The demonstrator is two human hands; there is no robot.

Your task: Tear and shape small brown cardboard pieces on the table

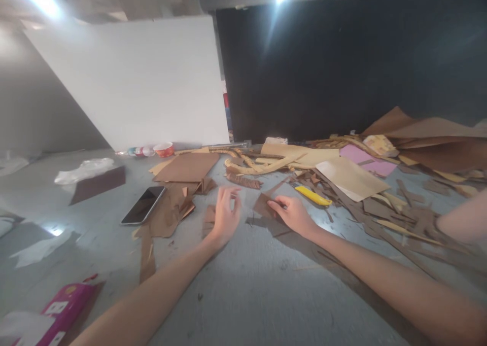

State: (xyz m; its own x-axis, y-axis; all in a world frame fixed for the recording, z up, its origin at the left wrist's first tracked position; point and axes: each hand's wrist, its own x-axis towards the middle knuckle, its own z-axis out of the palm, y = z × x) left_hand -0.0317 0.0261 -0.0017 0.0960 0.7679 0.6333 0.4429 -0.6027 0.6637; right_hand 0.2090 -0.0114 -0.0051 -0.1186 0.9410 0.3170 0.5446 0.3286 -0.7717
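My right hand (291,213) pinches a small brown sheet (263,205) at its right edge, just above the grey tabletop. To its left, my left hand (227,211) is held upright with the fingers curved and apart, and nothing shows in it. Small brown pieces (209,219) lie beside the left wrist, partly hidden by it. Beyond the hands lies a fringed brown strip (243,180). A yellow box cutter (313,196) rests to the right of my right hand.
A phone (143,205) lies at left on brown sheets near a larger brown sheet (187,167). Scraps and tan sheets (352,180) cover the right side. A magenta tissue pack (68,305) is front left, a red bowl (163,149) at the back. Another person's arm (466,216) reaches in from the right.
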